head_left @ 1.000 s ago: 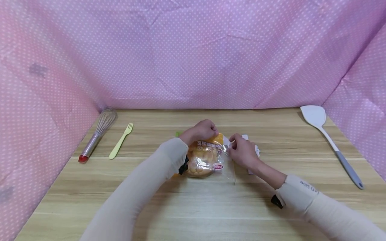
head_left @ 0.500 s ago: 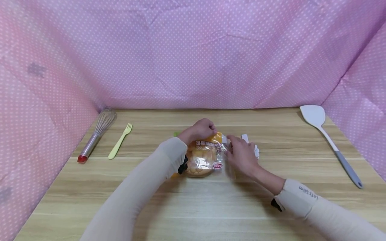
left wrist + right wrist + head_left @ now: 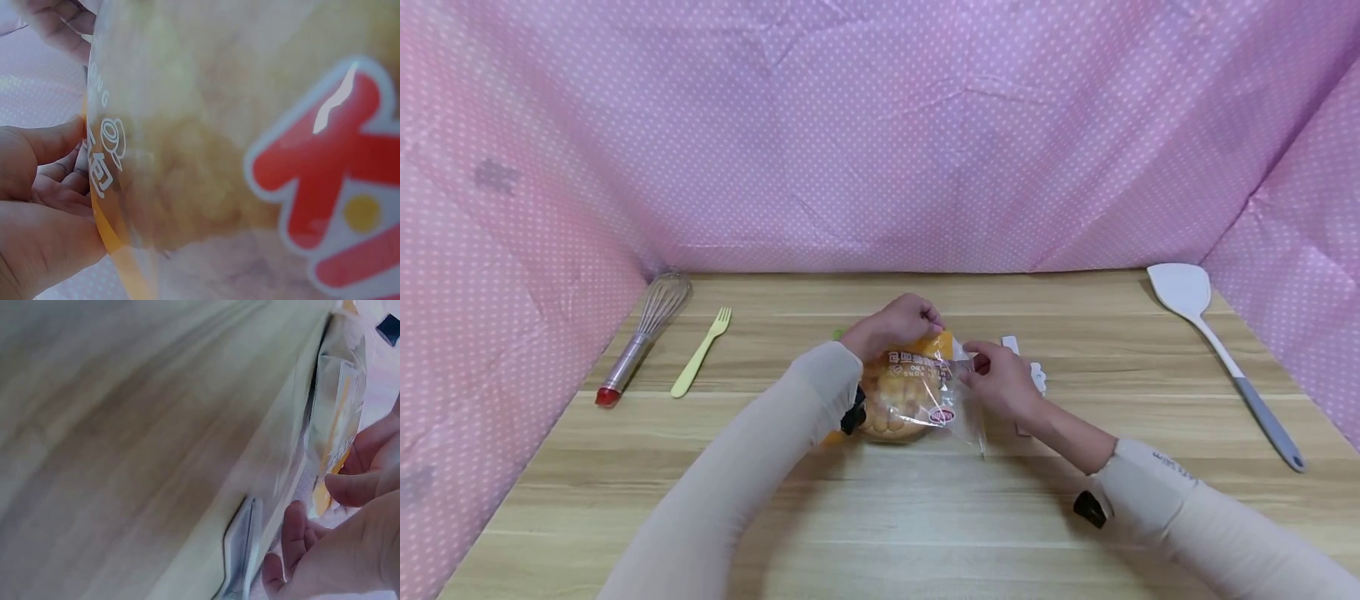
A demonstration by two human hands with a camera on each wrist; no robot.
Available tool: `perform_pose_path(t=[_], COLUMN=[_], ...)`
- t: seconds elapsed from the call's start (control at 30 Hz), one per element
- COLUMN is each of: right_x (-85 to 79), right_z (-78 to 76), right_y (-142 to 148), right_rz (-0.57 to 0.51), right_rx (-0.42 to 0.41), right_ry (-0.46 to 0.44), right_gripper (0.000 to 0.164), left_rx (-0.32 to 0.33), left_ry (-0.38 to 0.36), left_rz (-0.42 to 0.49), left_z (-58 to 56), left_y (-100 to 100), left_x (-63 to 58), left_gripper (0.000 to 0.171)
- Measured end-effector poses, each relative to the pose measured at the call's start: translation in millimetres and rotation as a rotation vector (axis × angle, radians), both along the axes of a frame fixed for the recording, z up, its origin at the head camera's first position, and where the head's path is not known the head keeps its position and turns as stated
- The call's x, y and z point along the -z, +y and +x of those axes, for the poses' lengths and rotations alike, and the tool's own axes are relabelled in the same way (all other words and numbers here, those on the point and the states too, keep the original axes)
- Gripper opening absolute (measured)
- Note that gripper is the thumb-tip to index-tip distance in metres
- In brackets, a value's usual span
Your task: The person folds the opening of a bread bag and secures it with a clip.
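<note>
A clear plastic bag of bread point(image 3: 898, 408), with orange and red printing, is at the middle of the wooden table. My left hand point(image 3: 906, 321) pinches its top edge near the orange band. In the left wrist view, that thumb point(image 3: 62, 139) lies against the bag's edge, and bread shows blurred through the film. My right hand point(image 3: 1003, 383) pinches the bag's clear right end near the upper corner, fingers bent. The right wrist view shows its thumb point(image 3: 353, 489) at the bag's end. My left forearm hides part of the bag's left side.
Partly under my right hand lies a white flat item with a scalloped edge point(image 3: 1038, 377). A whisk point(image 3: 651, 325) and a pale yellow fork point(image 3: 702, 352) lie at left. A white spatula with grey handle point(image 3: 1217, 350) is at right. Pink dotted cloth point(image 3: 925, 150) encloses the table.
My right hand's fingers shifted left over the bag's right end, then drew back slightly to its edge. The left hand stays nearly still at the top edge.
</note>
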State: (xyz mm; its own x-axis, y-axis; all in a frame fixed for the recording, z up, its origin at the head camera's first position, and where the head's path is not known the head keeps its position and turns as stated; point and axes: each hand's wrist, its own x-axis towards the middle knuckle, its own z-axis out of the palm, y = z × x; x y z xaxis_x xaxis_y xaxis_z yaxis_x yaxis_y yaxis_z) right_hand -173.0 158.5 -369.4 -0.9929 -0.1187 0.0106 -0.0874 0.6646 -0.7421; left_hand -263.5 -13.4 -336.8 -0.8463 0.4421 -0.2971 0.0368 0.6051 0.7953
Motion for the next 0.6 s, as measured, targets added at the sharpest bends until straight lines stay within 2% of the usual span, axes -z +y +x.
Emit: perform_pose_path(t=[0.13, 0.4, 0.6], right_x=[-3.4, -3.9, -5.3], right_z=[-3.0, -6.7, -6.1], right_y=[1.8, 8.2, 7.6], right_rz=[-0.122, -0.281, -0.379], right_rx=[0.041, 0.147, 0.188], right_ry=[-0.074, -0.178, -0.192], right_gripper=[0.035, 0.030, 0.029], left_rx=[-0.014, -0.057, -0.081], left_ry=[-0.035, -0.104, -0.076], left_rz=[0.055, 0.128, 0.102], left_z=[-2.0, -1.8, -1.4], left_y=[-0.9, 0.3, -0.3], left_x=[2.9, 4.3, 4.7], left_gripper=[0.010, 0.012, 0.011])
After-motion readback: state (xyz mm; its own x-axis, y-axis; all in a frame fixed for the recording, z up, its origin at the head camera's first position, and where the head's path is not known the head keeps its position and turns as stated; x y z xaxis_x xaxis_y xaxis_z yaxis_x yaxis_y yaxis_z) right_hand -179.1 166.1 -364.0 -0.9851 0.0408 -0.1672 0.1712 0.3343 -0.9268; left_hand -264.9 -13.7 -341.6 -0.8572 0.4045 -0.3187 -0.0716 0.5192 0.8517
